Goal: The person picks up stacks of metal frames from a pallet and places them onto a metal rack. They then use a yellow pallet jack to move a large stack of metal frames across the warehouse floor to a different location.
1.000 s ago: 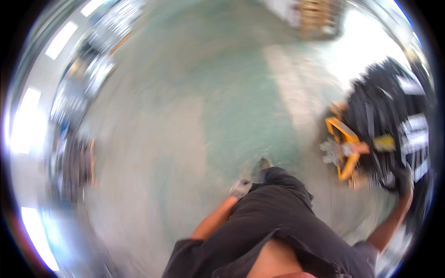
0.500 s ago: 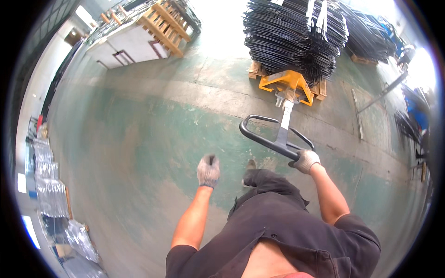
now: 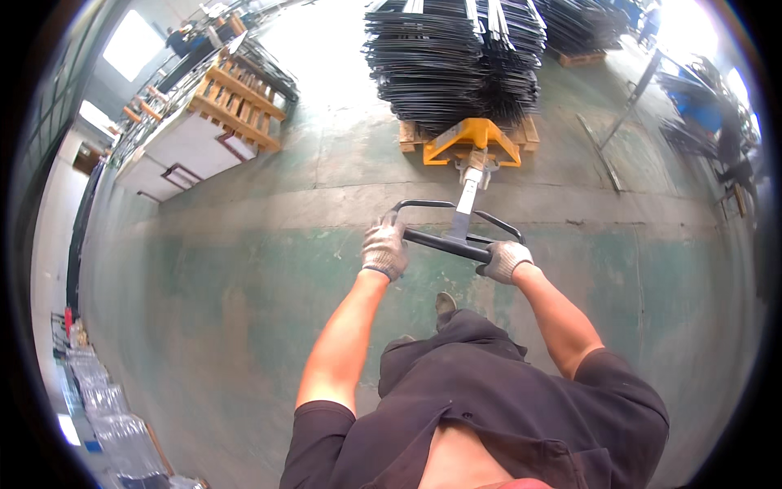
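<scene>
A yellow pallet truck (image 3: pixel 481 134) stands ahead of me, its black loop handle (image 3: pixel 446 244) tilted toward my body. My right hand (image 3: pixel 507 261), in a greyish-white knit glove, is wrapped round the right end of the handle's crossbar. At the left corner of the loop, my left hand (image 3: pixel 384 246), gloved likewise, closes on the bar; its fingertips are partly hidden. On the truck sits a wooden pallet (image 3: pixel 408 137) bearing a tall stack of thin black metal racks (image 3: pixel 432 73). The forks are hidden under the load.
To the far left, a wooden pallet (image 3: pixel 236 102) leans against a white block-like stand (image 3: pixel 191 151). Plastic-wrapped bundles (image 3: pixel 122 436) line the left wall. A metal frame (image 3: pixel 631 106) stands on the right, with more black stacks (image 3: pixel 578 28) behind. Worn green floor (image 3: pixel 269 285) spreads around me.
My left hand has moved from free air, loosely curled, up to the handle's left corner. My right hand keeps its grip. The truck and load now appear farther left and more squarely ahead.
</scene>
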`<state>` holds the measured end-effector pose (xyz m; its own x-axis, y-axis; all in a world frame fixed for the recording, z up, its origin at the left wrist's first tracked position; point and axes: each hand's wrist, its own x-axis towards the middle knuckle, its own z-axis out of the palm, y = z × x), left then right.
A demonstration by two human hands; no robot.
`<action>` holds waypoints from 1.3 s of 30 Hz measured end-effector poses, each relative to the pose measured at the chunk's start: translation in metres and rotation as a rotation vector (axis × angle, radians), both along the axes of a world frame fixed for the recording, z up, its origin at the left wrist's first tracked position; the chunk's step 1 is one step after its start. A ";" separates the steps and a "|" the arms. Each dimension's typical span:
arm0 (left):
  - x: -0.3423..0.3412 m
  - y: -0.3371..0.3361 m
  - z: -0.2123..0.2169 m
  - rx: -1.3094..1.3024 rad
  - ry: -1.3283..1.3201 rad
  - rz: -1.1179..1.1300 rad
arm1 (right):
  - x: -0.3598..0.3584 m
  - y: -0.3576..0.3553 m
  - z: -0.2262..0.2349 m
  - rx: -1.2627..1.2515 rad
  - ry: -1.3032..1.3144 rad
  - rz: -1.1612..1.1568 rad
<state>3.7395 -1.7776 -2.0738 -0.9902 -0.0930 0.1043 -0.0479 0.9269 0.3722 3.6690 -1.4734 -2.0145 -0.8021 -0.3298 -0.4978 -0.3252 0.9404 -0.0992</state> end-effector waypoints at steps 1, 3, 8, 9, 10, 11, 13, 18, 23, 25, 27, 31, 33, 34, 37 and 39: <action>-0.018 0.000 0.000 -0.043 0.009 -0.026 | -0.004 0.000 -0.001 -0.006 -0.010 -0.006; -0.056 0.002 0.005 -0.097 0.183 -0.081 | -0.027 -0.003 0.001 -0.011 -0.012 -0.001; -0.126 -0.025 -0.002 -0.199 -0.266 -0.221 | -0.076 -0.020 0.001 0.002 -0.040 -0.024; -0.131 -0.025 0.001 -0.218 -0.309 -0.244 | -0.077 -0.022 -0.001 -0.002 -0.026 -0.033; -0.134 -0.021 0.009 -0.230 -0.345 -0.260 | -0.081 -0.018 0.000 0.005 -0.030 -0.019; -0.137 -0.018 0.019 -0.234 -0.326 -0.279 | -0.088 -0.014 0.002 0.011 -0.035 -0.005; -0.145 -0.021 0.026 -0.272 -0.372 -0.306 | -0.100 -0.023 0.007 0.003 -0.056 0.008; -0.178 -0.029 0.022 -0.336 -0.498 -0.418 | -0.157 -0.037 -0.005 -0.259 -0.341 -0.258; -0.200 -0.037 0.011 -0.357 -0.613 -0.539 | -0.174 -0.058 -0.052 -0.204 -0.151 -0.343; -0.212 -0.047 0.004 -0.330 -0.625 -0.566 | -0.188 -0.073 -0.058 -0.181 -0.094 -0.361; -0.220 -0.054 -0.003 -0.304 -0.609 -0.579 | -0.202 -0.081 -0.056 -0.216 -0.178 -0.386; -0.252 -0.070 -0.021 -0.223 -0.602 -0.606 | -0.192 -0.083 -0.048 -0.084 -0.029 -0.155; -0.272 -0.071 -0.035 -0.185 -0.623 -0.627 | -0.197 -0.088 -0.046 0.060 -0.013 -0.024; -0.274 -0.069 -0.048 -0.131 -0.624 -0.639 | -0.198 -0.087 -0.061 0.093 -0.069 -0.036; -0.273 -0.058 -0.150 -0.186 -0.743 -0.759 | -0.197 -0.080 -0.149 0.191 -0.232 -0.032; -0.246 -0.057 -0.196 -0.203 -0.744 -0.754 | -0.177 -0.076 -0.208 0.179 -0.310 -0.029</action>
<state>3.4932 -1.8348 -2.2701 -0.6063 0.5185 -0.6029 0.4102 0.8535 0.3215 3.4923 -1.5490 -2.2224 -0.6119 -0.1945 -0.7667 -0.2784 0.9602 -0.0214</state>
